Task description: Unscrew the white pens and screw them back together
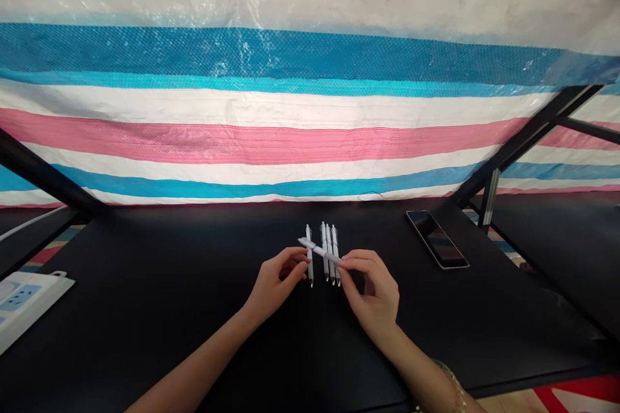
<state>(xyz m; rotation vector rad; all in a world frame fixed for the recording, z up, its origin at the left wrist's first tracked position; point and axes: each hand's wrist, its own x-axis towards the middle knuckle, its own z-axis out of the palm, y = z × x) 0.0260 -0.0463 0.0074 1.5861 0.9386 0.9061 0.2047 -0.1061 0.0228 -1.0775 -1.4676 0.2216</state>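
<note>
My right hand (375,290) pinches a white pen (317,249) by its greyish end between thumb and fingers. The pen slants up to the left, above other pens. Close by on the left, my left hand (281,277) has its fingers curled and slightly apart, with nothing visible between them. Its fingertips are beside a single white pen (310,271) lying on the black table (217,348). To the right of that pen, a row of white pens (329,239) lies side by side, partly covered by the held pen and my right fingertips.
A dark-screened phone (437,240) lies on the right of the table. At the left edge is a white power strip (29,303). Behind hangs a striped plastic sheet (290,142), with black slanted frame bars (513,142) at both sides.
</note>
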